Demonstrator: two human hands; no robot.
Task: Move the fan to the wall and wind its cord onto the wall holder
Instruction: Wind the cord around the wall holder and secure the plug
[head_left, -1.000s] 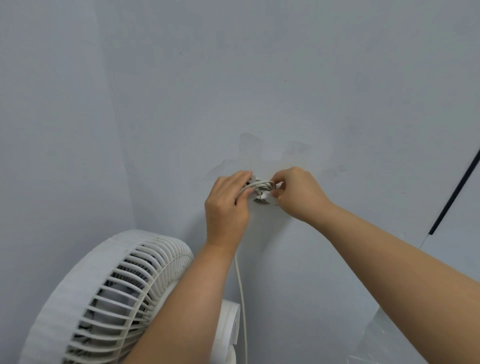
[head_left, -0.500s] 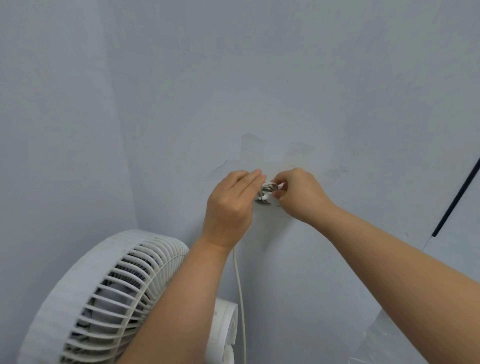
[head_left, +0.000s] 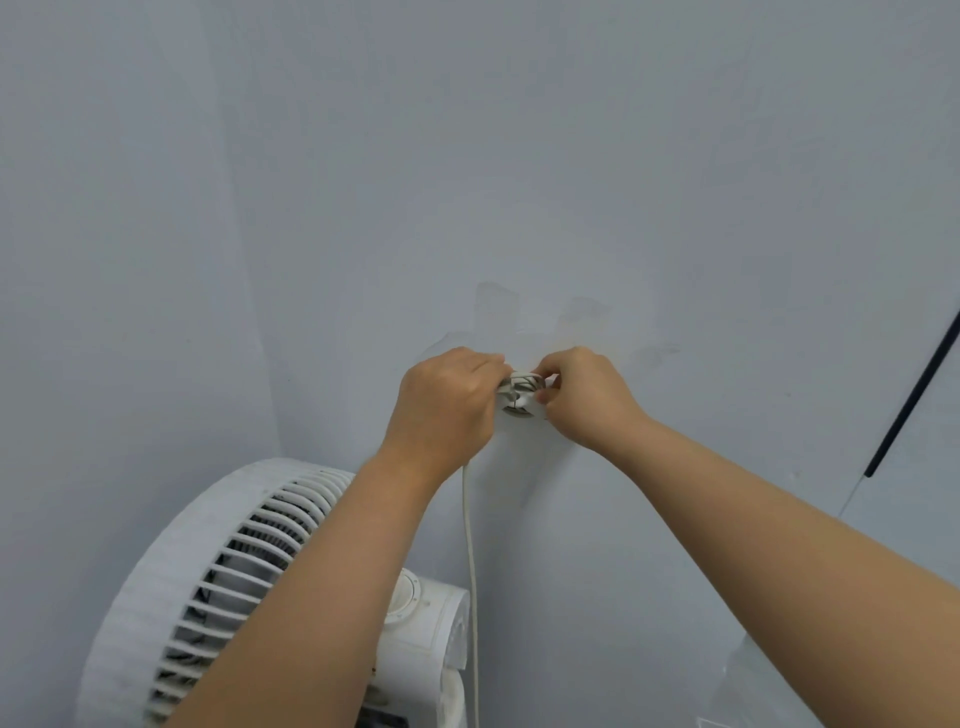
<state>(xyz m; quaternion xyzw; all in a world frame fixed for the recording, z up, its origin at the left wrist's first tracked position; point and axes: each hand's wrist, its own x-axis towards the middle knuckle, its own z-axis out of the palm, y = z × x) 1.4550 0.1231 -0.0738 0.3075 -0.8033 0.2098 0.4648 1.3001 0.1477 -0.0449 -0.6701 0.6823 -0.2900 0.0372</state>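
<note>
**Winding at the wall holder**

Grips the cord (head_left: 470, 545) in the curled fingers (head_left: 488, 364) of the left hand (head_left: 447, 410), right against the wall holder (head_left: 519, 402), probably to keep each turn taut while laying it on. Pinches the holder's right edge with the right hand (head_left: 587, 400), fingers bent close, seemingly to steady it; cannot tell whether a turn is caught there too. Shows several loops already wound. Leaves the fan (head_left: 218, 571) low by the wall (head_left: 519, 156), just beneath, with slack hanging straight down, so more winding looks due.
</note>
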